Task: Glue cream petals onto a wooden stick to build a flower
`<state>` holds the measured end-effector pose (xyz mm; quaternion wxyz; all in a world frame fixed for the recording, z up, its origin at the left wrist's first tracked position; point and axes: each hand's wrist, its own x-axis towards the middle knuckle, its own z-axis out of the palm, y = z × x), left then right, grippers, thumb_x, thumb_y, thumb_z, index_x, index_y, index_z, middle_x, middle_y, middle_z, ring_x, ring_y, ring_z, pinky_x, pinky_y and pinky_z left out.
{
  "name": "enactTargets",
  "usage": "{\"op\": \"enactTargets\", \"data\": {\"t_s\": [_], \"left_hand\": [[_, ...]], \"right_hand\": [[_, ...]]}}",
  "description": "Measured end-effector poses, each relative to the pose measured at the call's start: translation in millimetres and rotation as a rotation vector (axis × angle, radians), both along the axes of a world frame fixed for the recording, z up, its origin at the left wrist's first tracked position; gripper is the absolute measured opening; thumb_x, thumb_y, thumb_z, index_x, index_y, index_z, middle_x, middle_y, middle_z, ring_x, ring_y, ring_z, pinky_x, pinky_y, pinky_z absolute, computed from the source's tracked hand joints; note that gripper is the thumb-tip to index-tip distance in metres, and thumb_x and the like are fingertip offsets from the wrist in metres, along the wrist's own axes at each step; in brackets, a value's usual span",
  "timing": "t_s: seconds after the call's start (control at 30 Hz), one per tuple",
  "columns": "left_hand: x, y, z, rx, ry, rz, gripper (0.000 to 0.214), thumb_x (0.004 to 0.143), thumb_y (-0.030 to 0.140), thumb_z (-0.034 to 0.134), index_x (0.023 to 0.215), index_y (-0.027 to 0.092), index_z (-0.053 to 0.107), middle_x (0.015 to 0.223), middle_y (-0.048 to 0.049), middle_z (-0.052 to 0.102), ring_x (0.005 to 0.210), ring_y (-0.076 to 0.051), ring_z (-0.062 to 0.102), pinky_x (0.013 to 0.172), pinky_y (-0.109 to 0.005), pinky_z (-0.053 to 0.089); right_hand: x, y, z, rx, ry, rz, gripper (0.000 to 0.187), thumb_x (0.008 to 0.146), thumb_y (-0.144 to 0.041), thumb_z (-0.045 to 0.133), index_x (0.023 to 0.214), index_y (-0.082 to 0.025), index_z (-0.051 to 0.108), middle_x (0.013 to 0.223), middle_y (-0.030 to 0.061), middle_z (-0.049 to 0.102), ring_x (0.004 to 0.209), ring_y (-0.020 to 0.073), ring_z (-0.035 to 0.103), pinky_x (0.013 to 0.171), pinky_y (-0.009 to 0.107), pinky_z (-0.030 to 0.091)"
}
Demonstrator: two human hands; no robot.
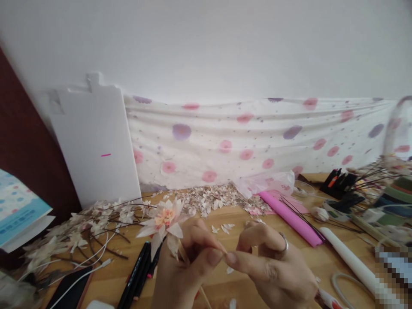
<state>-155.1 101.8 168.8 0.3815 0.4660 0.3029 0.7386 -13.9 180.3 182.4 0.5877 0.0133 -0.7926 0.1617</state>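
My left hand is closed around the stem of a handmade paper flower with white petals and an orange-pink centre. The flower stands up just above my fingers. My right hand, with a ring on one finger, pinches its thumb and forefinger together against my left thumb, right below the flower. Whatever small piece sits in that pinch is too small to make out.
Finished flower stems lie heaped at the left beside black markers, a phone and a white cable. Loose petals cover the wooden table's back. A pink paper roll, a white roll and tape rolls lie right. A white board leans on the wall.
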Motion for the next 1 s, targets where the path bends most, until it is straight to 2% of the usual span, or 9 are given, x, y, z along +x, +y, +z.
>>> {"op": "enactTargets", "data": {"t_s": [0.13, 0.27, 0.37, 0.47, 0.53, 0.63, 0.77, 0.93, 1.0], "left_hand": [[7, -4, 2.2, -0.070, -0.090, -0.009, 0.020, 0.081, 0.043, 0.077, 0.072, 0.025, 0.074, 0.059, 0.0078, 0.042, 0.040, -0.002, 0.019, 0.035, -0.018, 0.012], [9, -8, 4.0, -0.132, -0.190, 0.005, 0.023, 0.078, 0.047, 0.078, 0.073, 0.025, 0.073, 0.050, 0.0099, 0.033, 0.041, -0.003, 0.016, 0.038, -0.017, 0.013], [10, -7, 4.8, -0.179, -0.178, 0.067, 0.024, 0.077, 0.051, 0.077, 0.080, 0.027, 0.077, 0.047, 0.0105, 0.030, 0.042, -0.003, 0.014, 0.039, -0.016, 0.012], [9, -5, 4.1, -0.146, -0.112, 0.016, 0.025, 0.076, 0.050, 0.078, 0.081, 0.025, 0.078, 0.050, 0.0097, 0.030, 0.041, -0.003, 0.016, 0.037, -0.017, 0.013], [8, -3, 3.5, -0.132, -0.098, -0.016, 0.025, 0.077, 0.048, 0.078, 0.073, 0.024, 0.075, 0.052, 0.0087, 0.034, 0.041, -0.003, 0.019, 0.037, -0.017, 0.015], [8, -2, 3.6, -0.119, -0.109, 0.015, 0.026, 0.078, 0.044, 0.079, 0.068, 0.022, 0.070, 0.055, 0.0083, 0.039, 0.041, -0.002, 0.020, 0.037, -0.017, 0.016], [13, -5, 7.1, -0.148, -0.149, 0.077, 0.031, 0.077, 0.047, 0.079, 0.068, 0.021, 0.065, 0.057, 0.0087, 0.040, 0.042, -0.002, 0.015, 0.037, -0.017, 0.014], [16, -8, 12.0, -0.197, -0.250, 0.151, 0.039, 0.071, 0.054, 0.081, 0.065, 0.021, 0.062, 0.051, 0.0111, 0.029, 0.043, -0.003, 0.012, 0.040, -0.017, 0.010], [14, -8, 11.2, -0.187, -0.259, 0.156, 0.036, 0.069, 0.052, 0.083, 0.064, 0.021, 0.064, 0.050, 0.0107, 0.030, 0.042, -0.003, 0.013, 0.039, -0.017, 0.010]], "right_hand": [[4, -2, 4.0, -0.085, -0.068, -0.064, 0.016, 0.096, -0.034, 0.064, 0.088, -0.024, 0.074, 0.061, -0.0032, 0.058, 0.050, 0.0088, 0.058, 0.044, 0.020, 0.047], [4, -3, 10.9, -0.121, -0.092, -0.126, 0.017, 0.097, -0.037, 0.061, 0.088, -0.028, 0.073, 0.055, -0.0049, 0.059, 0.046, 0.0099, 0.058, 0.041, 0.021, 0.047], [0, -5, 17.1, -0.098, -0.065, -0.159, 0.031, 0.100, -0.044, 0.054, 0.081, -0.028, 0.073, 0.050, -0.0046, 0.057, 0.042, 0.0086, 0.056, 0.038, 0.018, 0.045], [-3, -8, 22.0, -0.062, -0.057, -0.187, 0.044, 0.102, -0.047, 0.049, 0.072, -0.025, 0.073, 0.046, -0.0036, 0.056, 0.039, 0.0071, 0.056, 0.039, 0.015, 0.046], [-3, -8, 23.4, -0.042, -0.070, -0.185, 0.044, 0.101, -0.046, 0.051, 0.071, -0.023, 0.074, 0.046, -0.0030, 0.057, 0.039, 0.0067, 0.056, 0.040, 0.014, 0.047], [-2, -7, 23.2, -0.029, -0.089, -0.180, 0.036, 0.099, -0.042, 0.058, 0.073, -0.023, 0.075, 0.048, -0.0027, 0.059, 0.040, 0.0065, 0.057, 0.040, 0.014, 0.047], [-2, -7, 23.0, -0.008, -0.109, -0.209, 0.041, 0.101, -0.043, 0.052, 0.073, -0.023, 0.075, 0.047, -0.0034, 0.058, 0.039, 0.0066, 0.058, 0.040, 0.014, 0.048], [-3, -9, 24.7, 0.016, -0.073, -0.240, 0.049, 0.102, -0.045, 0.049, 0.067, -0.021, 0.073, 0.044, -0.0029, 0.056, 0.037, 0.0056, 0.055, 0.038, 0.013, 0.046], [-3, -9, 25.3, 0.012, -0.065, -0.230, 0.051, 0.103, -0.044, 0.047, 0.066, -0.020, 0.074, 0.045, -0.0023, 0.057, 0.037, 0.0055, 0.055, 0.038, 0.013, 0.047]]}}
